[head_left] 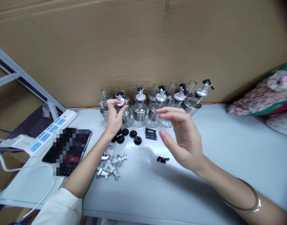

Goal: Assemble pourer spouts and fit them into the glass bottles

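My left hand (114, 117) is closed around the silver pourer cap (120, 101) on top of a small glass-and-steel bottle (126, 117) at the left of a row of such bottles (157, 104) along the cardboard wall. My right hand (182, 136) hovers open above the table, fingers spread, holding nothing, just in front of the bottles. Below it lie tiny black rings (163, 159) and a black clip strip (151, 133). Black round gaskets (129, 136) sit by my left wrist. A heap of silver spouts (110, 167) lies beside my left forearm.
A phone (68, 150) and a white power strip (51, 131) lie at the left of the grey table (228, 162), with a white cable (21, 168) trailing off. A patterned cushion (263, 93) rests at the right. Cardboard (143, 47) walls the back.
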### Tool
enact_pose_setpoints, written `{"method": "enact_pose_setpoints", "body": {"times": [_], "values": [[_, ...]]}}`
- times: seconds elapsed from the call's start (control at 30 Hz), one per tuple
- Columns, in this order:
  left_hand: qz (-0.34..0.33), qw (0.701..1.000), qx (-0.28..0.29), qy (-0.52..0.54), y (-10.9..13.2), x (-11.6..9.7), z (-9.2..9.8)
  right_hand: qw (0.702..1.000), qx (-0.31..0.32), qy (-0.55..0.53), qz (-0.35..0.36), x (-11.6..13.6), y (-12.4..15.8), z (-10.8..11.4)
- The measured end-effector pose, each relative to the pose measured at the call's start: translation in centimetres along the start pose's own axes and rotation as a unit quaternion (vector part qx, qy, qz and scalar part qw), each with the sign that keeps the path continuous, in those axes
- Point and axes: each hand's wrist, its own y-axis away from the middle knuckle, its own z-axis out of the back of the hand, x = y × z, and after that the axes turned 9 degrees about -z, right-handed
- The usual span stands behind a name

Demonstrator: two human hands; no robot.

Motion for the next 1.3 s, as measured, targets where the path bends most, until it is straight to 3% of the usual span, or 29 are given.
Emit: {"method": "enact_pose_setpoints", "body": {"times": [0.2, 0.33, 0.47, 0.53, 0.63, 0.67, 0.77, 0.8, 0.9, 0.97, 1.0, 1.13, 1.23, 1.3], "values": [[-0.01, 0.999, 0.02, -0.034, -0.6, 0.0, 0.6, 1.0, 0.012, 0.013, 0.004, -0.2, 0.0, -0.1], [-0.007, 0.992, 0.064, -0.112, -1.2, -1.4, 1.3, 0.999, 0.018, 0.044, 0.026, -0.1, 0.2, -0.4], [-0.023, 0.979, 0.063, -0.191, -1.3, -5.5, 1.6, 0.994, 0.037, 0.083, 0.056, 0.2, 0.3, -0.5], [-0.067, 0.969, 0.068, -0.229, -1.2, -8.5, 1.6, 0.992, 0.055, 0.094, 0.063, 0.2, 0.3, -0.5], [-0.186, 0.938, 0.108, -0.271, -0.5, -12.7, 1.4, 0.989, 0.093, 0.096, 0.058, -0.2, 0.4, -0.6], [-0.229, 0.929, 0.115, -0.269, 0.0, -13.7, 1.2, 0.987, 0.114, 0.098, 0.053, -0.4, 0.5, -0.8], [-0.277, 0.934, 0.143, -0.174, 3.2, -15.4, -0.2, 0.968, 0.213, 0.124, 0.041, -1.4, 1.3, -1.8], [-0.312, 0.927, 0.192, -0.087, 4.8, -15.5, -0.9, 0.958, 0.248, 0.134, 0.041, -1.8, 1.6, -2.3], [-0.35, 0.897, 0.268, -0.017, 10.2, -14.9, -3.2, 0.919, 0.342, 0.193, 0.038, -2.4, 2.8, -4.3], [-0.351, 0.887, 0.298, 0.019, 13.2, -14.0, -4.4, 0.884, 0.397, 0.246, 0.02, -2.6, 3.3, -5.5], [-0.349, 0.869, 0.35, 0.013, 14.2, -13.5, -4.8, 0.872, 0.413, 0.262, 0.016, -2.6, 3.5, -6.1], [-0.25, 0.829, 0.498, 0.037, 15.0, -11.8, -4.8, 0.859, 0.427, 0.281, 0.018, -2.5, 3.4, -6.9], [-0.168, 0.855, 0.485, 0.069, 14.4, -11.5, -4.1, 0.856, 0.429, 0.288, 0.016, -2.2, 3.2, -5.9], [-0.116, 0.876, 0.459, 0.092, 14.1, -11.6, -3.8, 0.874, 0.406, 0.267, 0.002, -2.0, 3.2, -4.5]]}}
